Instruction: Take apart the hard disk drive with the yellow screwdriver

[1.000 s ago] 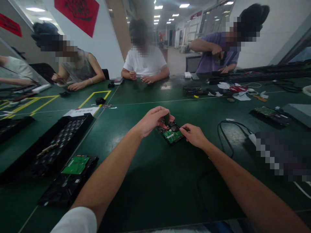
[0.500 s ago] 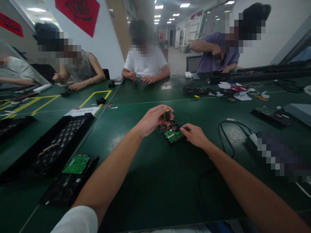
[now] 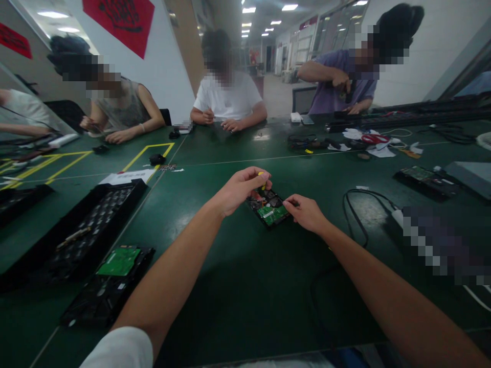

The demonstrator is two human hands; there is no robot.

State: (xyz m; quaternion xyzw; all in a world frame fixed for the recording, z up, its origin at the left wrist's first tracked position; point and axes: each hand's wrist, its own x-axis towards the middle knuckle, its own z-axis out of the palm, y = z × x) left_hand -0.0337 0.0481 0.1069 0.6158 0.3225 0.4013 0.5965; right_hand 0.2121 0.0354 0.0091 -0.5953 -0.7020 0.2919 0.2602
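Observation:
A hard drive [image 3: 273, 214] with a green circuit board lies on the table in front of me, its corner turned toward me. My left hand [image 3: 245, 188] is closed around a short screwdriver [image 3: 262, 179] with a yellow and dark handle, held above the far part of the drive. Its tip is hidden by my fingers. On the near right, my right hand [image 3: 305, 212] pinches the drive's edge with thumb and forefinger.
Left of my forearm lies another hard drive [image 3: 118, 260], beside a long black tray [image 3: 88, 225]. To the right are a black cable [image 3: 347, 204], a further drive [image 3: 424, 181] and a grey box [image 3: 475, 176]. Several people sit across the green table [image 3: 230, 286].
My left hand has turned the screwdriver and shifted its fingers, so less of the handle shows. My right hand stays at the drive's edge. The whole view has shifted slightly.

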